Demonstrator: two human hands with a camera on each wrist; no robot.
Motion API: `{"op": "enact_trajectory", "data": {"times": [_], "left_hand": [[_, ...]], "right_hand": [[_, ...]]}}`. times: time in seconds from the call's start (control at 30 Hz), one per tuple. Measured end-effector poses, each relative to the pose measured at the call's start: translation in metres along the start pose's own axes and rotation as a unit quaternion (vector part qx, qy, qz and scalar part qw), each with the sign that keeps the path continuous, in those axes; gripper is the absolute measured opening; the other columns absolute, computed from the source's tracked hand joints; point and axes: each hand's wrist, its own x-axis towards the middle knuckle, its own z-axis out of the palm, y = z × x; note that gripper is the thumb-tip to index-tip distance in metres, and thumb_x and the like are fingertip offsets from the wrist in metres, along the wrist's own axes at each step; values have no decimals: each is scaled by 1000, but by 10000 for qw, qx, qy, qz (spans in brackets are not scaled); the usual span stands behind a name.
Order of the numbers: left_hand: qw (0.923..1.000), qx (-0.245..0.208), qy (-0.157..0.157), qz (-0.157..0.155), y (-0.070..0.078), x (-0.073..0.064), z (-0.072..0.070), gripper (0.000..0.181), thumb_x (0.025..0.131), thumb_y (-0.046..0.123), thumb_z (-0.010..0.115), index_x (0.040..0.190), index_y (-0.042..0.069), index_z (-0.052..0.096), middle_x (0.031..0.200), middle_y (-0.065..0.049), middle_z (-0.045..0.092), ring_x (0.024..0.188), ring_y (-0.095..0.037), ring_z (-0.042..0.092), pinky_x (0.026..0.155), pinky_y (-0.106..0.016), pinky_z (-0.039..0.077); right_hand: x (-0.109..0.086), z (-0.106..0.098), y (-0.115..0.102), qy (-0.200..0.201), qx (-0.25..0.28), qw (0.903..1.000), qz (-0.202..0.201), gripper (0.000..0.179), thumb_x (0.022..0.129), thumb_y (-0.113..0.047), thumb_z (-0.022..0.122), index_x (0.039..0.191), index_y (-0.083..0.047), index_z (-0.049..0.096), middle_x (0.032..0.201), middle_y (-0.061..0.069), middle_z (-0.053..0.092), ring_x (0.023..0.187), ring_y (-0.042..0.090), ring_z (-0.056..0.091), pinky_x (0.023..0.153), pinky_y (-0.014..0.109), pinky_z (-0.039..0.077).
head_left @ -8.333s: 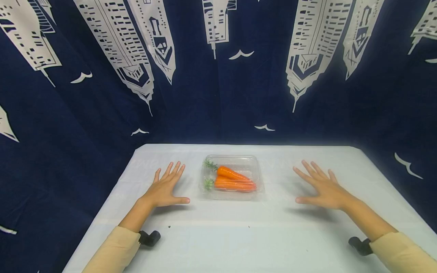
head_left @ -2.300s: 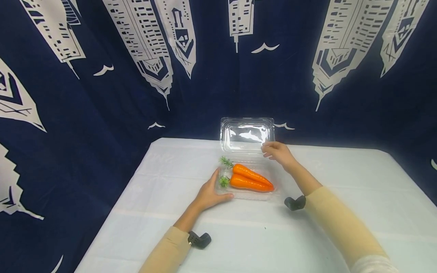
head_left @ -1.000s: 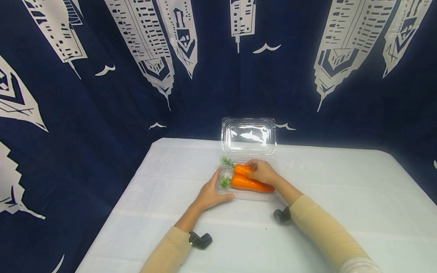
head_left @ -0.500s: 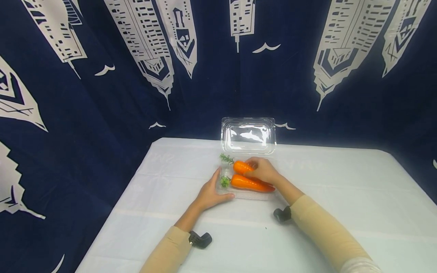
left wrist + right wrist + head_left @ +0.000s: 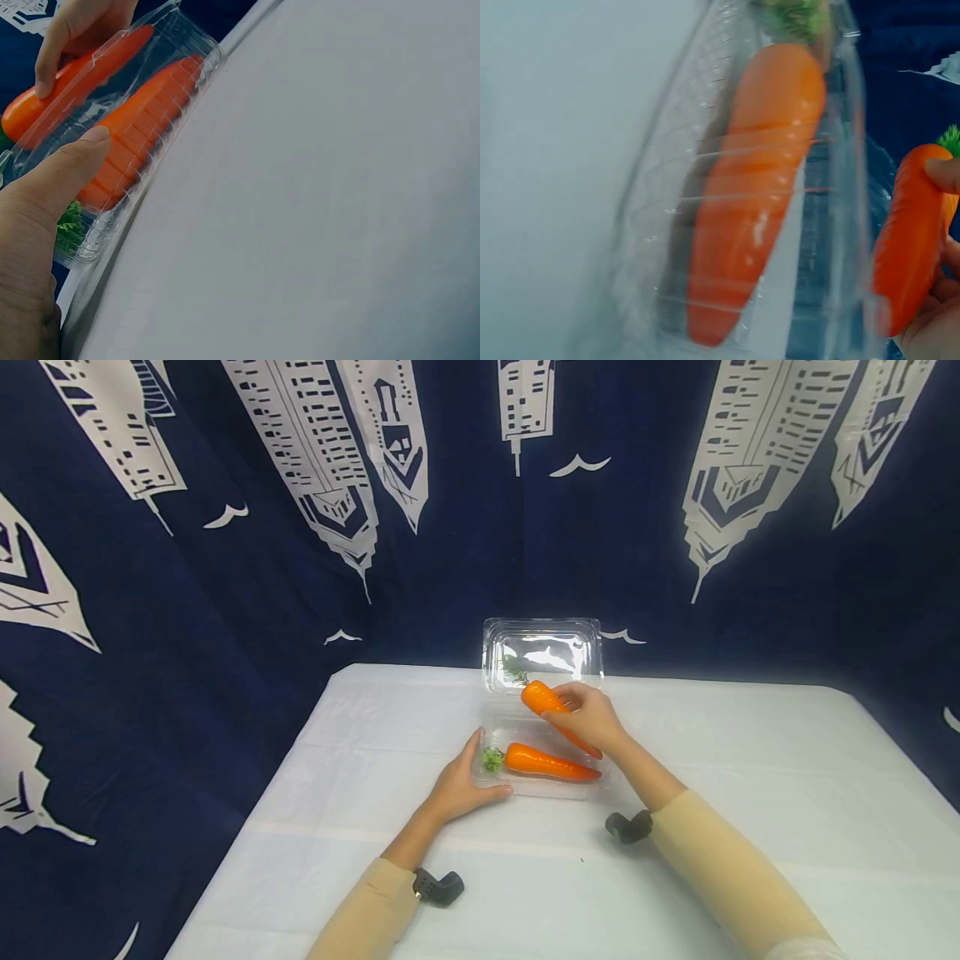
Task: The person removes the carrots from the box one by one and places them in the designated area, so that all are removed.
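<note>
An open clear plastic container (image 5: 555, 788) sits mid-table with its lid (image 5: 495, 647) tipped up at the back. One orange carrot (image 5: 546, 763) lies inside, its green top (image 5: 492, 760) toward the left end. My right hand (image 5: 596, 718) pinches another carrot (image 5: 540, 697) by its thick end, thumb on the near side; that carrot is raised above the container's back part, its tip slanting down to the right. My left hand (image 5: 459, 785) holds the container's left end, the thumb along the front wall. The left wrist view shows this thumb (image 5: 82, 154) against the plastic; the other fingers are mostly hidden there.
A white cloth covers the table (image 5: 712, 752). Behind it hangs a dark blue curtain (image 5: 585, 568) printed with white buildings and birds. A black wrist camera (image 5: 438, 887) is on the left forearm and another camera (image 5: 628, 827) on the right. The raised lid stands close to the held carrot.
The right hand has gone from the lid into the container, taken hold of the back carrot, and lifted it up and backward. The left hand has stayed at the container's left end.
</note>
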Motion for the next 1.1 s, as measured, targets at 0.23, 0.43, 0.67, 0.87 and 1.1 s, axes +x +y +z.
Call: {"op": "enact_trajectory", "data": {"times": [0.23, 0.43, 0.67, 0.87, 1.1], "left_hand": [[10000, -32, 21, 16, 0, 0, 2, 113, 73, 54, 81, 157, 16, 16, 156, -17, 28, 138, -39, 34, 109, -57, 32], [10000, -24, 19, 30, 2, -1, 2, 114, 73, 55, 80, 157, 15, 15, 156, -18, 28, 138, -40, 34, 109, -58, 31], [10000, 6, 36, 3, 1, 0, 1, 115, 72, 57, 80, 158, 15, 14, 156, -17, 28, 138, -38, 34, 109, -57, 32], [10000, -22, 39, -70, 0, 0, 1, 115, 72, 56, 81, 158, 18, 14, 156, -15, 29, 138, -37, 34, 109, -56, 31], [9999, -42, 14, -99, 0, 0, 2, 115, 72, 55, 81, 158, 18, 13, 157, -14, 28, 139, -36, 33, 109, -56, 31]], "right_hand": [[-14, -17, -4, 463, 285, 9980, 311, 52, 85, -21, 76, 127, 2, 57, 120, 23, 61, 109, 37, 58, 91, 45, 52], [-26, -33, 1, 742, 614, 9934, 619, 59, 87, -25, 74, 134, 2, 51, 127, 25, 57, 114, 38, 56, 95, 47, 50], [-35, -50, 10, 1199, 887, 9815, 1200, 63, 90, -28, 71, 138, 3, 46, 131, 26, 52, 116, 39, 53, 99, 47, 48], [-41, -58, 23, 1434, 953, 9711, 1654, 63, 91, -28, 68, 140, 3, 44, 132, 27, 51, 114, 40, 54, 98, 46, 48], [-49, -63, 38, 1492, 832, 9668, 1899, 64, 91, -28, 66, 142, 3, 43, 131, 28, 51, 109, 37, 56, 86, 32, 53]]}}
